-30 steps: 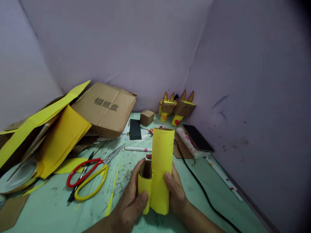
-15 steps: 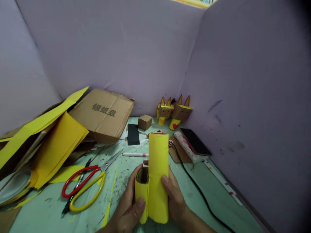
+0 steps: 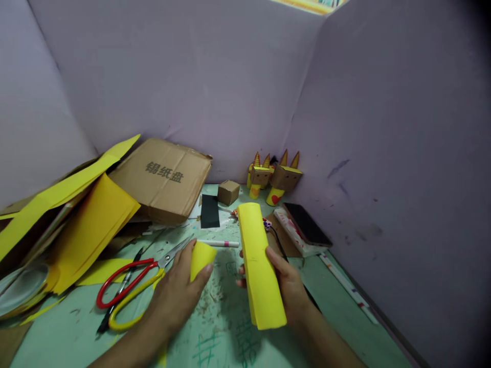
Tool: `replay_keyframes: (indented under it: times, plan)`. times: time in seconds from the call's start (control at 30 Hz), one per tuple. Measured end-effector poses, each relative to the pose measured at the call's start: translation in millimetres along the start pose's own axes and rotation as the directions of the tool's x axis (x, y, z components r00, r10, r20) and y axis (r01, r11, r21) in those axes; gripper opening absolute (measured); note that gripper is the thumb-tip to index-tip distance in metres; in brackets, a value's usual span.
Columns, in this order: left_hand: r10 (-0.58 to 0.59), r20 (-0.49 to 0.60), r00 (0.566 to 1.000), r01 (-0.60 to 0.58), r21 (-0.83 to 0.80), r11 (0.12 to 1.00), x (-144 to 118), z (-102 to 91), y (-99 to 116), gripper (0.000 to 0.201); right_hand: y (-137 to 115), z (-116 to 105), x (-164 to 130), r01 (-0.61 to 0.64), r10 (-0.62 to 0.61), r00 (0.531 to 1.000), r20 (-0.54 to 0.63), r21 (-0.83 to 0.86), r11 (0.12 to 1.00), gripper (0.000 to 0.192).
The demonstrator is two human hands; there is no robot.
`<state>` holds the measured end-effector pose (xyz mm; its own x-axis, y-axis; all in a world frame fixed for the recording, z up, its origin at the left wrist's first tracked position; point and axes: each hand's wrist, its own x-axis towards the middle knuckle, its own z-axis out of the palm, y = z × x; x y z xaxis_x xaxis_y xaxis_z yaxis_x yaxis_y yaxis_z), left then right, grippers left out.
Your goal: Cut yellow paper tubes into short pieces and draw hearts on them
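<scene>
My left hand (image 3: pixel 174 301) grips a short yellow-covered tube (image 3: pixel 201 257) just right of the scissors (image 3: pixel 134 283). My right hand (image 3: pixel 288 286) holds a long yellow-wrapped tube (image 3: pixel 259 266), tilted with its far end up and to the left. The two tubes are apart, with bare green table (image 3: pixel 226 312) between them. A white pen (image 3: pixel 217 244) lies just beyond the short tube.
Yellow paper sheets (image 3: pixel 88 225) and a flat cardboard box (image 3: pixel 164 176) pile up at the left. A small cardboard cube (image 3: pixel 228 192), black card (image 3: pixel 210 211), two cardboard figures (image 3: pixel 274 179), a phone (image 3: pixel 307 217) and a black cable (image 3: pixel 282 245) sit toward the back right. Purple walls enclose the table.
The two tubes were held side by side, touching. Now my left hand has carried the short one left toward the scissors, and my right hand has tilted the long one.
</scene>
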<state>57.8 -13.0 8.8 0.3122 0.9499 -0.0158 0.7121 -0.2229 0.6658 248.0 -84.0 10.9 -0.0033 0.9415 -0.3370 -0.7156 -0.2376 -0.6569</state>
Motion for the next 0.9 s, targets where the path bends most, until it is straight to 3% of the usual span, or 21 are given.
replay_keyframes:
  times: [0.1, 0.2, 0.27, 0.3, 0.33, 0.4, 0.47, 0.57, 0.63, 0.73, 0.8, 0.87, 0.9]
  plan:
    - [0.056, 0.010, 0.998, -0.056, 0.251, 0.966, 11.8, -3.8, -0.4, 0.062, 2.2, -0.8, 2.3, -0.018, 0.017, 0.999, -0.036, -0.032, 0.999, 0.050]
    - [0.159, -0.059, 0.986, -0.138, 0.258, 0.956, 13.5, -12.7, 2.9, 0.056, 4.2, 1.4, 1.6, -0.030, 0.026, 0.999, -0.046, -0.088, 0.996, 0.049]
    - [0.139, -0.085, 0.987, -0.140, -0.003, 0.990, 10.1, -19.5, 9.1, 0.059, 5.7, 3.5, -0.3, -0.008, 0.008, 1.000, -0.001, -0.136, 0.991, 0.045]
    - [0.095, -0.041, 0.995, -0.102, -0.208, 0.973, 7.9, -21.9, 12.9, 0.062, 6.8, 4.6, -1.4, 0.007, 0.001, 0.999, 0.043, -0.167, 0.986, 0.043]
    - [0.052, 0.050, 0.997, -0.026, -0.422, 0.906, 5.9, -23.3, 16.4, 0.064, 8.0, 5.5, -2.4, 0.025, -0.006, 0.995, 0.096, -0.198, 0.980, 0.042]
    - [0.032, 0.266, 0.963, 0.173, -0.709, 0.683, 3.4, -21.9, 20.8, 0.059, 11.1, 6.5, -4.0, 0.031, 0.025, 0.977, 0.211, -0.262, 0.965, 0.043]
    - [0.045, 0.363, 0.931, 0.289, -0.804, 0.520, 3.5, -16.2, 19.8, 0.046, 13.7, 5.9, -4.7, -0.004, 0.101, 0.951, 0.292, -0.317, 0.948, 0.048]
    - [-0.023, 0.302, 0.953, 0.280, -0.851, 0.445, 5.8, -5.8, 11.9, 0.035, 13.6, 2.5, -4.7, -0.002, 0.148, 0.939, 0.309, -0.427, 0.904, 0.060]
    - [-0.088, 0.228, 0.970, 0.243, -0.867, 0.434, 6.6, -1.0, 8.7, 0.033, 10.9, 0.4, -4.6, 0.067, 0.108, 0.958, 0.264, -0.576, 0.815, 0.077]
    - [-0.138, 0.150, 0.979, 0.197, -0.871, 0.451, 5.7, 1.4, 12.9, 0.034, 8.0, -0.3, -4.7, 0.198, -0.045, 0.978, 0.206, -0.824, 0.531, 0.094]
    - [-0.111, 0.159, 0.981, 0.193, -0.848, 0.493, 4.6, -2.2, 18.6, 0.037, 8.4, 0.8, -4.7, 0.269, -0.120, 0.963, 0.241, -0.890, 0.367, 0.083]
    - [-0.078, 0.151, 0.985, 0.167, -0.782, 0.600, 3.3, -12.7, 19.8, 0.048, 9.4, 2.0, -4.1, 0.306, -0.146, 0.951, 0.274, -0.904, 0.299, 0.064]
    - [-0.063, 0.123, 0.990, 0.132, -0.708, 0.694, 2.4, -20.8, 16.7, 0.055, 9.5, 2.4, -3.5, 0.292, -0.153, 0.954, 0.257, -0.911, 0.292, 0.058]
